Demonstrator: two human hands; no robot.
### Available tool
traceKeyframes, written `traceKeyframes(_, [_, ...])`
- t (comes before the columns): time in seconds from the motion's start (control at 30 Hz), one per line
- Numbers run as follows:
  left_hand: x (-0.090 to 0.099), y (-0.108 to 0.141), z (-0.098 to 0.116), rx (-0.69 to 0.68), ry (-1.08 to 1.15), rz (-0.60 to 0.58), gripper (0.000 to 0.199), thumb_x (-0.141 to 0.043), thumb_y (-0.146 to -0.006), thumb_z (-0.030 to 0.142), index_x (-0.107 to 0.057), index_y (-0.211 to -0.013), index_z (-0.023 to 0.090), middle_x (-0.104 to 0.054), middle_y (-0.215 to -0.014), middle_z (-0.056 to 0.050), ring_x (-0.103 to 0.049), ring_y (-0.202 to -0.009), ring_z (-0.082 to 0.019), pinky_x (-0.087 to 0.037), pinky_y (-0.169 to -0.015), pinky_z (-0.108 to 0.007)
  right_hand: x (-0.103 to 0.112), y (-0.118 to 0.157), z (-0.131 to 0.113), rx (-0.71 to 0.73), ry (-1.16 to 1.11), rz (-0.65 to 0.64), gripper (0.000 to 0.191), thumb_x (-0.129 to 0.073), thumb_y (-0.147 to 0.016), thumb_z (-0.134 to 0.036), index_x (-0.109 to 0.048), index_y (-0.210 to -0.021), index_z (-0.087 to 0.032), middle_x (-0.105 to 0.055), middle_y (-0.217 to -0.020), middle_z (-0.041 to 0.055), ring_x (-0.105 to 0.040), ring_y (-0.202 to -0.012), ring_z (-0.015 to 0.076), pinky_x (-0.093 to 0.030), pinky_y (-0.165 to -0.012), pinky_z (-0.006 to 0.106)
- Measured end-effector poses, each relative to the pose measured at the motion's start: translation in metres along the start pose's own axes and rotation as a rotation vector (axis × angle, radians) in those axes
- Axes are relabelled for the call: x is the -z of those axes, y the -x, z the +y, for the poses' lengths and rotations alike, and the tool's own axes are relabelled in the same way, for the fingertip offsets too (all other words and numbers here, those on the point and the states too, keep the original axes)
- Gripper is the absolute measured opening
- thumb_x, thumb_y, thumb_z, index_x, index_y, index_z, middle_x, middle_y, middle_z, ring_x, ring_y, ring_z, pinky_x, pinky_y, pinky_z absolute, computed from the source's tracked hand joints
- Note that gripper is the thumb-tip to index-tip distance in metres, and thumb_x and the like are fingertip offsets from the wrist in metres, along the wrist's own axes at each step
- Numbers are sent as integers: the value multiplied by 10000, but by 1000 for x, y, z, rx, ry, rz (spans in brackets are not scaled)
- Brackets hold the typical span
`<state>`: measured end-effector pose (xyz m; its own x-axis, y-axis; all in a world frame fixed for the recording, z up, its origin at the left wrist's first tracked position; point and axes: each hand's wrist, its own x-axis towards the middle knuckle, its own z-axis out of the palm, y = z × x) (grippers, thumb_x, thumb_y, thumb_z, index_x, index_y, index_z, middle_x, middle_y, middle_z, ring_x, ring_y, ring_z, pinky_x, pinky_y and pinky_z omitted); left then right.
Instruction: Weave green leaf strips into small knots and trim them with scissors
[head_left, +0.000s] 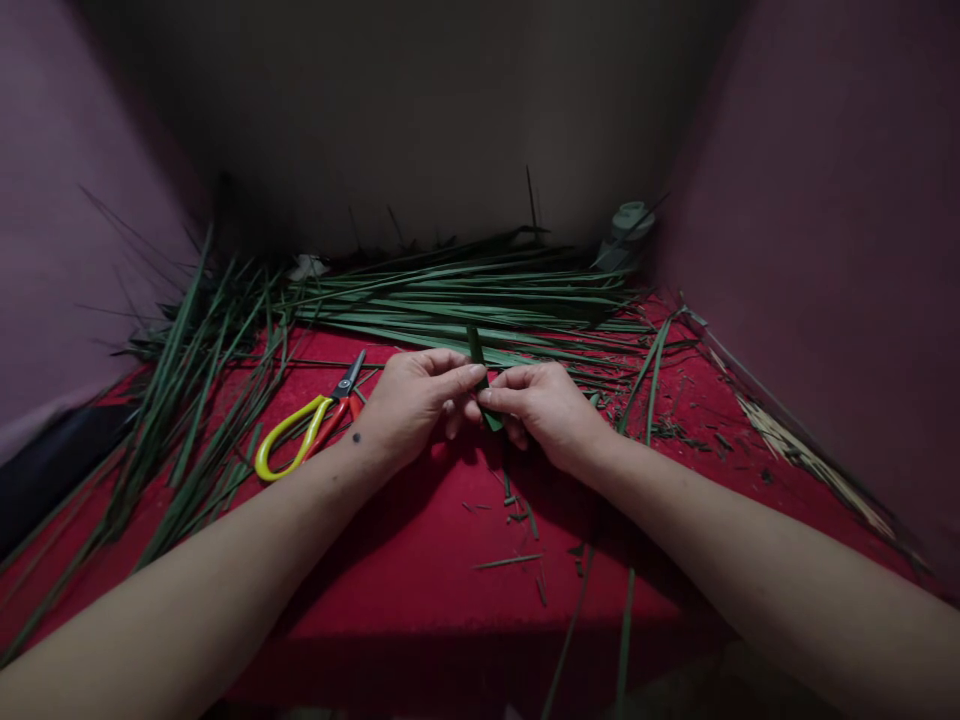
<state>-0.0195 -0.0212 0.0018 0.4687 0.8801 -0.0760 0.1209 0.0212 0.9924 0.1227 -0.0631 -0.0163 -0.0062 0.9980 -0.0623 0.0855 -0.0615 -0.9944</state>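
Observation:
Between my two hands a short green leaf strip [475, 343] is held at a slant above the red cloth. My left hand [424, 395] pinches it near the upper part, thumb against fingertips. Just below, my right hand [540, 405] grips the same strip with thumb and forefinger. The strip's lower end shows under the right thumb; the fingers hide its middle. Scissors [307, 425] with one yellow and one red handle lie left of my left hand, blades pointing away, partly behind the wrist.
Long green leaves [450, 300] are heaped along the back, and another bunch [187, 380] spreads down the left. A pale lidded container [630, 235] stands at the back right. Pale thin sticks [802, 450] lie by the right wall. Leaf scraps [510, 562] dot the red cloth [420, 590].

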Motion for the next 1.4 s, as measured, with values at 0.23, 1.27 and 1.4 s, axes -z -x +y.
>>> traceKeyframes(0.23, [0,0,1,7,49,79,189,-659,-720,284,-541,-642,159,-574,-478,23,-416,-316,-70,-269,-298,-182,0,-2,3,-3,-90,-46,122,-644,-712,-248,-626,-684,-130,-503,-453,-38,-352,-329,48,-234,-312,195])
traceKeyframes(1.27, [0,3,8,-39,110,67,100,-624,-739,186,-541,-693,154,-551,-502,35,-520,-367,-93,-348,-379,-202,0,-2,2,-62,-317,-232,156,-638,-731,-214,-491,-747,-162,-657,-591,8,-569,-394,102,-405,-321,168])
traceKeyframes(1.4, [1,3,9,-29,117,77,97,-635,-727,189,-547,-704,157,-552,-502,37,-502,-358,-87,-351,-382,-204,0,-1,1,-59,-312,-228,151,-629,-732,-203,-483,-739,-167,-656,-581,5,-567,-391,102,-403,-320,167])
